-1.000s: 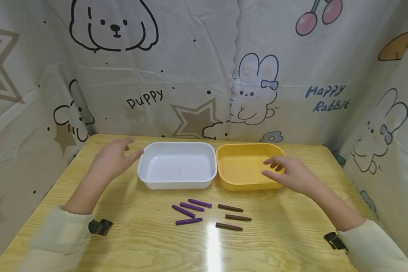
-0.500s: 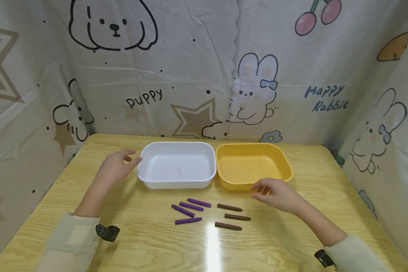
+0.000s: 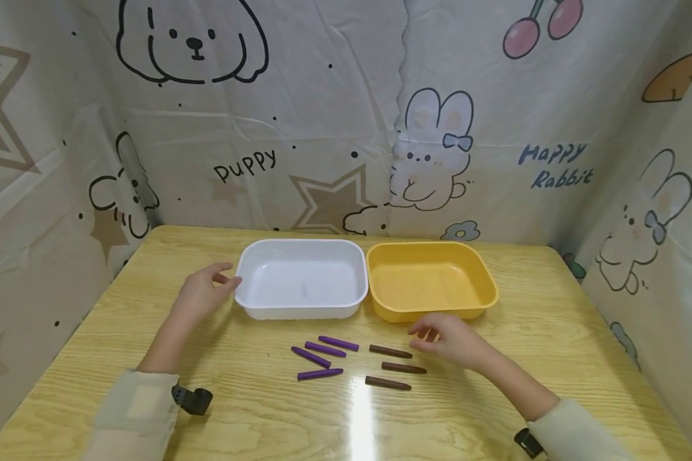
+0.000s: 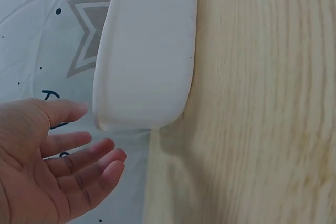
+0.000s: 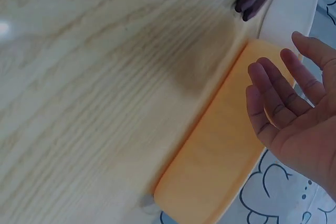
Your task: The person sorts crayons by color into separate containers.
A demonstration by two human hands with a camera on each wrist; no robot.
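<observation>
Purple crayons (image 3: 325, 349), four of them, and three brown crayons (image 3: 403, 368) lie on the wood table (image 3: 265, 410) in front of two boxes. The white box (image 3: 302, 288) is on the left, with the yellow box (image 3: 418, 282) right next to it; you can see the smooth bottom inside each one. The left hand (image 3: 200, 296) is just beside the white box's left end, fingers a bit bent and apart from the thumb; I cannot tell if a fingertip touches the rim. The right hand (image 3: 450, 339) is near the back brown crayon, its fingers softly bent, a little apart. A second ago it was over the yellow box; now it has come to the front of it. The left hand has come a little nearer too. The crayons and boxes have stayed put.
</observation>
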